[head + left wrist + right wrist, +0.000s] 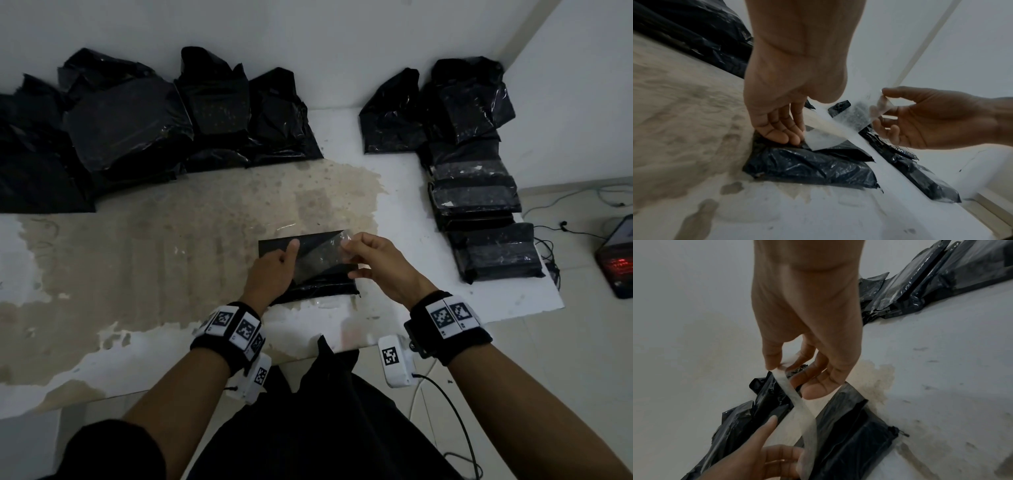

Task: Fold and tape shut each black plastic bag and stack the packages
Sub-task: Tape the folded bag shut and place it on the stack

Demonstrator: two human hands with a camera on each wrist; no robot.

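Bag (308, 270) lies folded on the table (137, 240). Right hand (373, 263) pinches clear tape (318, 257) stretched over it; left hand (274, 270) presses the other end down with straight fingers.

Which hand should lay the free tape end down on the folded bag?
Right hand: it pinches the raised end of the clear tape strip; left hand pins the other end onto the folded black plastic bag.

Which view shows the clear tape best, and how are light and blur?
Head view: dim, sharp; tape nearly invisible against the black bag. Left wrist view: tape shows milky between left hand and right hand, edges bent by the lens. Right wrist view: darker, slightly soft; tape still readable.
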